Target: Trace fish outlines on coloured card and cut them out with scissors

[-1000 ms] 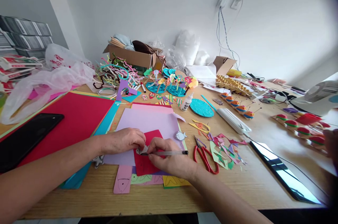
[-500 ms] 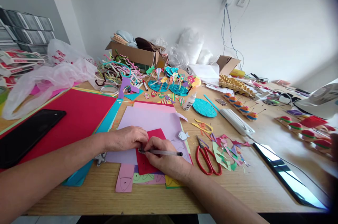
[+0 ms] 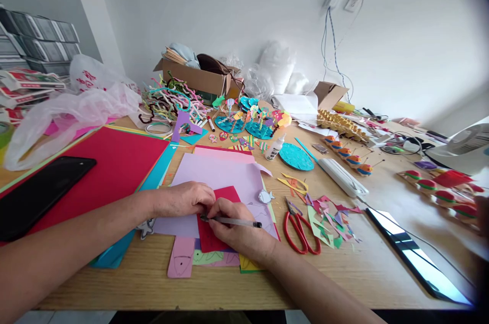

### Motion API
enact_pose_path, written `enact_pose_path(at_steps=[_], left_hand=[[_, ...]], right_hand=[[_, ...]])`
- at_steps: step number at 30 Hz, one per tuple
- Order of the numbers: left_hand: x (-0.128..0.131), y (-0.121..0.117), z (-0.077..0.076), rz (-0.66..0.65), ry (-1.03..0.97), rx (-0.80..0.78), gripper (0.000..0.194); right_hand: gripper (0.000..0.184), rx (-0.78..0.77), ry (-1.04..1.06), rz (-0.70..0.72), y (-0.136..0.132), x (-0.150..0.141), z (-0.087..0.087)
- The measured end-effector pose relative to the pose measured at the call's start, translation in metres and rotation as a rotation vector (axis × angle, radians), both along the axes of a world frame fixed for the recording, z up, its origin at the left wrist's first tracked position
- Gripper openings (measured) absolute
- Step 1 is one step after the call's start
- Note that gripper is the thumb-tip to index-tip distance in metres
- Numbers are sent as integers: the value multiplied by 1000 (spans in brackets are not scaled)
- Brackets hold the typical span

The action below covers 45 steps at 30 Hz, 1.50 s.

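The red card [image 3: 208, 243] lies near the lower middle of the frame, partly on a purple sheet [image 3: 214, 168], with the hands over its upper part. The right hand [image 3: 240, 228] grips the pen [image 3: 239, 221] in a narrow pinch, its tip end toward the left hand [image 3: 187, 199], whose fingers are bunched at the card; whether they pinch anything or only press, I cannot tell, since the fingertips are hidden. The card looks light and flat, stiff enough to lie smooth but likely to crease if squeezed, and it may slide on the paper below unless pressed down. Its edges seem the best hold, the lower left corner being in plain view. The pen looks light and rigid, best held near its tip. As for edges and room, a pink strip [image 3: 180, 258] and yellow paper [image 3: 248, 264] reach out below, toward the front edge of the bench [image 3: 153, 286]. The scissors [image 3: 293, 214] lie just right of the right hand, with paper scraps [image 3: 315, 224] beyond; a star [image 3: 145, 228] sits under the left wrist. A small fish cut-out [image 3: 264, 196], above the right hand, looks thin and easily brushed aside. The glue bottle [image 3: 274, 151] stands farther up, beside a blue disc [image 3: 296, 156].
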<state>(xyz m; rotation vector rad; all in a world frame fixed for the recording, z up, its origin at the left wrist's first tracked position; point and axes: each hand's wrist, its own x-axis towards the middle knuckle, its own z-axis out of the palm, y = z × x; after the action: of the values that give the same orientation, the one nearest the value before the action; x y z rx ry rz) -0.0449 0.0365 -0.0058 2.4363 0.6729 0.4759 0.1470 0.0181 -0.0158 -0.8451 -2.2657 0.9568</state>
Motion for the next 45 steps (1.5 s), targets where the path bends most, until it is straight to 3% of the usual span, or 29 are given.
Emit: enact_pose_path(at_steps=[12,45], left_hand=[[0,0,1,10,-7,-10,29],[1,-2,1,26,-18,-5,31]], right_hand=[[13,8,-94,-7,-2,-1,4],[13,37,-77,-20,-3,0,3]])
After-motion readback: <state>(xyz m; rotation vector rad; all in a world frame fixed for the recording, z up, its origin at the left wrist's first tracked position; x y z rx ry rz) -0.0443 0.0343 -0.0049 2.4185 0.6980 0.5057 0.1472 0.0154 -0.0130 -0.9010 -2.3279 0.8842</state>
